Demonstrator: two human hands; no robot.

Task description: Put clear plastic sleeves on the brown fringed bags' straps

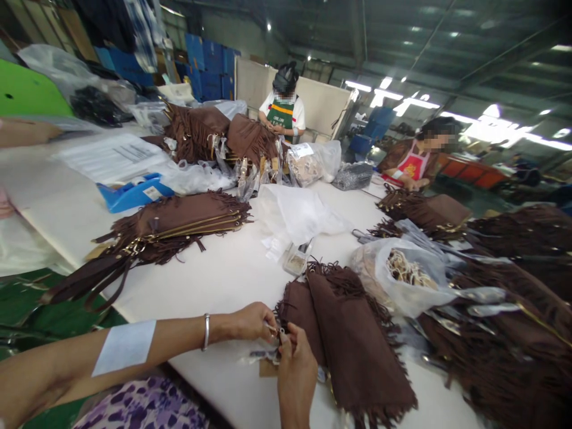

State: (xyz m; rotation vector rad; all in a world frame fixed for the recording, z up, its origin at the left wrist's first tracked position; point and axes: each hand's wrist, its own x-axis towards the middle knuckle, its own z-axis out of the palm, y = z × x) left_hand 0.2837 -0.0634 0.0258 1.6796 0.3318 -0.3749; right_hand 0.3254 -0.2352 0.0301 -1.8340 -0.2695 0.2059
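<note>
My left hand (251, 322), coming in from the left with a silver bangle on the wrist, is closed in a pinch on a small metal fitting. Facing it, my right hand (298, 362) pinches at the same spot, thumb and fingertips round a small metal ring (282, 331). Both work at the left edge of a brown fringed bag (357, 333), which overlaps another brown bag (300, 316). A tan tag (268, 367) and some clear plastic lie beneath my fingers. The exact kind of fitting is too small to tell.
A plastic bag of small straps or cords (404, 271) stands to the right, near heaped fringed bags (504, 333). Left lie stacked brown bags (187, 215) and a blue tray (134, 193). White plastic (295, 211) and a small clear box (295, 261) sit mid-table. Two people work beyond.
</note>
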